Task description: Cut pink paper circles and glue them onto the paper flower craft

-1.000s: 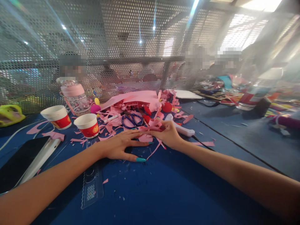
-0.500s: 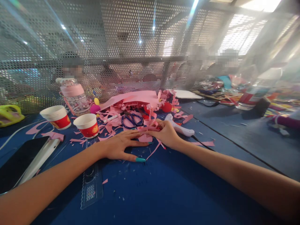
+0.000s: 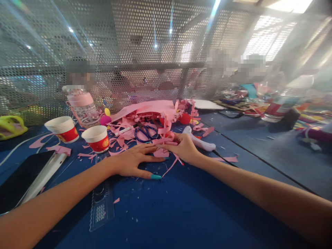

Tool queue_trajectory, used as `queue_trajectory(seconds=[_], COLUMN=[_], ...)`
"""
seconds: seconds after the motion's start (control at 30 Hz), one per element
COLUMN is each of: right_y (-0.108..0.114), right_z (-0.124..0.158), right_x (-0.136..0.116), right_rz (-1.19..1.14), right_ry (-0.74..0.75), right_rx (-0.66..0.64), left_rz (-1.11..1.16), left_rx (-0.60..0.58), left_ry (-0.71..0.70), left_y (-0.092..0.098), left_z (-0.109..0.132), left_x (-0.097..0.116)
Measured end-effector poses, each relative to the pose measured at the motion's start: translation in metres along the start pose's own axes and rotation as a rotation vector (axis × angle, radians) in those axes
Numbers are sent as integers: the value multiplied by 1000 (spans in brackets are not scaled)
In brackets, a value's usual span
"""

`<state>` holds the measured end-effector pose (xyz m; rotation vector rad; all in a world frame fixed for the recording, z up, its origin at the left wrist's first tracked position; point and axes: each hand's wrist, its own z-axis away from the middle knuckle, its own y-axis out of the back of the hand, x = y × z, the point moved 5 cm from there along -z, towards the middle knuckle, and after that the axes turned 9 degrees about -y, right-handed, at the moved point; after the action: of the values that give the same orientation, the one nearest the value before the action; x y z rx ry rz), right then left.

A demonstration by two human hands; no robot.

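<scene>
My left hand (image 3: 135, 160) lies flat on the blue table (image 3: 181, 207), fingers stretched out and pressing on a pink paper piece (image 3: 160, 152). My right hand (image 3: 183, 147) is pinched on a curled pink paper strip (image 3: 165, 133) that stands up from the same spot. Both hands meet at the near edge of a heap of pink paper scraps (image 3: 145, 117). Blue-handled scissors (image 3: 145, 132) lie in the heap just beyond my fingers.
Two red-and-white paper cups (image 3: 97, 138) (image 3: 63, 129) and a pink-lidded bottle (image 3: 82, 107) stand at left. A phone (image 3: 22, 180) and a clear ruler (image 3: 101, 204) lie near my left arm. A white glue gun (image 3: 198, 140) lies behind my right hand. Perforated metal screen (image 3: 145, 52) at the back.
The pink strip in my right hand has risen and uncurled upward. My left hand has stayed flat in place.
</scene>
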<state>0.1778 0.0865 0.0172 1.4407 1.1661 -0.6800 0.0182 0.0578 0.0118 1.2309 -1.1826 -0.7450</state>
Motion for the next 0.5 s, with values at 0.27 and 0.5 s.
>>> queue_trajectory(seconds=[0.27, 0.5], right_y=[-2, -6], right_z=[1, 2], right_x=[-2, -4], right_rz=[-77, -105], right_ry=[-5, -9], right_rx=[-32, -125], left_rz=[-33, -51], left_rx=[-14, -20], left_ry=[2, 5], left_y=[-1, -1], left_z=[0, 0], left_x=[-1, -1])
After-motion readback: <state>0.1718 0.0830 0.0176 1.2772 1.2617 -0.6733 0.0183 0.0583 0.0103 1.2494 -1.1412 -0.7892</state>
